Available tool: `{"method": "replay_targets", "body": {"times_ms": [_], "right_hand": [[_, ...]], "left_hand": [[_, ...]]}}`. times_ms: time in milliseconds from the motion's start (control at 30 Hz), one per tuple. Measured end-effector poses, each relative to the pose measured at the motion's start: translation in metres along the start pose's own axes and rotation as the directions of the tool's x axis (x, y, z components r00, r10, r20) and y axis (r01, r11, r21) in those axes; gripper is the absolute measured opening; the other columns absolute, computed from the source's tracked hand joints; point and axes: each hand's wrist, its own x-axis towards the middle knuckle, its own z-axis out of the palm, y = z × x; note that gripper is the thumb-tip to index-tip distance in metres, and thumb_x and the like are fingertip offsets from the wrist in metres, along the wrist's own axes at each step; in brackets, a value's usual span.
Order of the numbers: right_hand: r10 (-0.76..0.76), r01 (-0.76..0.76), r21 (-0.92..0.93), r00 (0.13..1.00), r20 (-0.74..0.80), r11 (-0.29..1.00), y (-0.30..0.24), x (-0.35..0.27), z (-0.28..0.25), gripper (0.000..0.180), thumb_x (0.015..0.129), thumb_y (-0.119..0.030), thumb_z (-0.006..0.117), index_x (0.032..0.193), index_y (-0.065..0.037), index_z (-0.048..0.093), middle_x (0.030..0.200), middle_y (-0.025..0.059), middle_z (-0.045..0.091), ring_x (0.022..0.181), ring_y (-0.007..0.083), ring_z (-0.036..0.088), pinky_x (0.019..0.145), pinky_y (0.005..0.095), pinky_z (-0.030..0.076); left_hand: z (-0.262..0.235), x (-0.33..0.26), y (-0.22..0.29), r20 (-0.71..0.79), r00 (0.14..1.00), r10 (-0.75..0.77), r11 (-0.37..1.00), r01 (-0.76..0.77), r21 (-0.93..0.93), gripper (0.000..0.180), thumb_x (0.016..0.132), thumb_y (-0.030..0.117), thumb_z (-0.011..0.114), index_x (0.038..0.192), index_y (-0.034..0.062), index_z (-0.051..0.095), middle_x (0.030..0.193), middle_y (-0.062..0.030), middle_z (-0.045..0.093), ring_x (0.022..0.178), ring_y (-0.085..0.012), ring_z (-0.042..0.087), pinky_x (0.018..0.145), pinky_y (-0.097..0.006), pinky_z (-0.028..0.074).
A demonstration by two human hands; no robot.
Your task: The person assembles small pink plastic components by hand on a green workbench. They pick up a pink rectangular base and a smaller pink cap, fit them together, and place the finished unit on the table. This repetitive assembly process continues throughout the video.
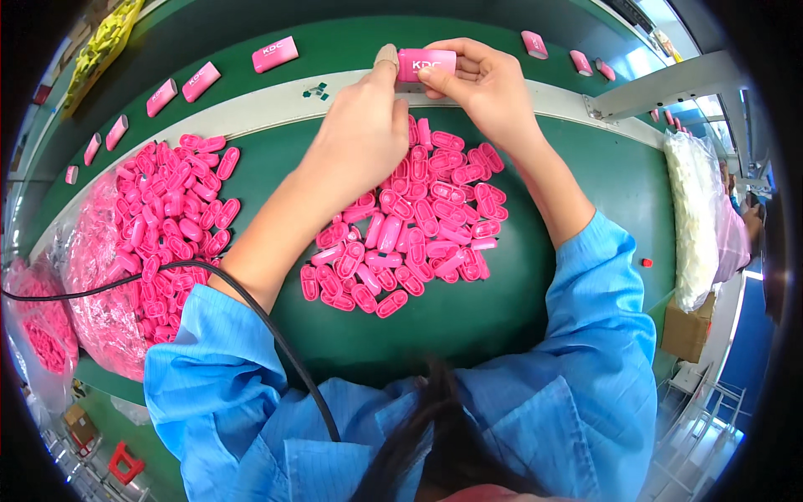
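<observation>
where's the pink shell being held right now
In the head view, the pink shell is near the top, just right of centre, between the left hand and right hand, beyond the middle pile of pink pieces.

I wear a bright blue, faintly striped shirt [519, 376], its loose sleeves [600, 284] leaving my forearms [288, 197] bare. Left of my dark hair [452, 431], a black cable [306, 383] crosses the shirt. My left hand [361, 130] wears a beige finger cover [386, 55].
</observation>
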Motion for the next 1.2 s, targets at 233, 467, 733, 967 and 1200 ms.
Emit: {"method": "replay_targets", "body": {"times_ms": [233, 467, 733, 967, 1200], "right_hand": [[0.059, -0.079, -0.284, 0.995, -0.078, 0.956, 0.033, 0.059, -0.034, 0.036, 0.080, -0.022, 0.063, 0.104, 0.004, 0.057, 0.080, 0.0043, 0.061, 0.066, 0.0071, 0.053, 0.063, 0.0201, 0.045], [-0.154, -0.094, -0.823, 0.965, -0.215, 0.560, 0.037, 0.078, -0.094, 0.049, 0.078, -0.041, 0.060, 0.109, -0.003, 0.059, 0.097, 0.0141, 0.063, 0.084, 0.0235, 0.062, 0.073, 0.0314, 0.048], [0.128, -0.258, -0.795, 0.966, -0.224, 0.549, 0.032, 0.057, -0.135, 0.038, 0.075, -0.032, 0.065, 0.092, 0.001, 0.061, 0.090, 0.0121, 0.064, 0.079, 0.0188, 0.062, 0.070, 0.0281, 0.048], [0.036, -0.056, 0.145, 0.990, 0.138, 0.988, -0.011, 0.008, -0.024, 0.035, 0.077, -0.010, 0.066, 0.105, 0.006, 0.052, 0.092, 0.0126, 0.062, 0.077, 0.0147, 0.062, 0.070, 0.0239, 0.050], [0.148, -0.172, 0.199, 0.981, 0.128, 0.965, 0.010, -0.002, -0.017, 0.027, 0.082, -0.008, 0.061, 0.105, 0.001, 0.053, 0.093, 0.0080, 0.061, 0.080, 0.0121, 0.061, 0.074, 0.0222, 0.049]], "left_hand": [[-0.012, 0.003, -0.011, 0.014, 0.997, 0.076, 0.967, -0.077, 0.242, 0.020, 0.072, 0.016, 0.064, 0.086, 0.0011, 0.065, 0.094, -0.0129, 0.058, 0.093, -0.0293, 0.051, 0.081, -0.037, 0.045], [-0.008, -0.006, -0.003, 0.142, 0.984, 0.106, 0.970, -0.134, 0.204, 0.016, 0.069, 0.017, 0.066, 0.075, 0.0017, 0.065, 0.077, -0.0124, 0.060, 0.080, -0.0276, 0.054, 0.075, -0.037, 0.045], [0.008, 0.003, 0.003, 0.015, 0.994, 0.110, 0.993, -0.111, 0.031, 0.016, 0.076, 0.010, 0.061, 0.090, 0.0025, 0.060, 0.076, -0.0118, 0.061, 0.062, -0.0217, 0.059, 0.059, -0.030, 0.048], [-0.006, 0.011, -0.011, 0.143, 0.926, -0.351, 0.746, 0.368, -0.554, 0.029, 0.086, 0.013, 0.055, 0.112, 0.0005, 0.056, 0.085, -0.0056, 0.060, 0.067, -0.0105, 0.060, 0.056, -0.022, 0.050], [-0.002, 0.012, -0.019, 0.162, 0.950, -0.268, 0.610, 0.297, -0.734, 0.034, 0.083, 0.002, 0.055, 0.115, -0.0073, 0.050, 0.105, -0.0160, 0.058, 0.084, -0.0170, 0.061, 0.078, -0.024, 0.051]]}}
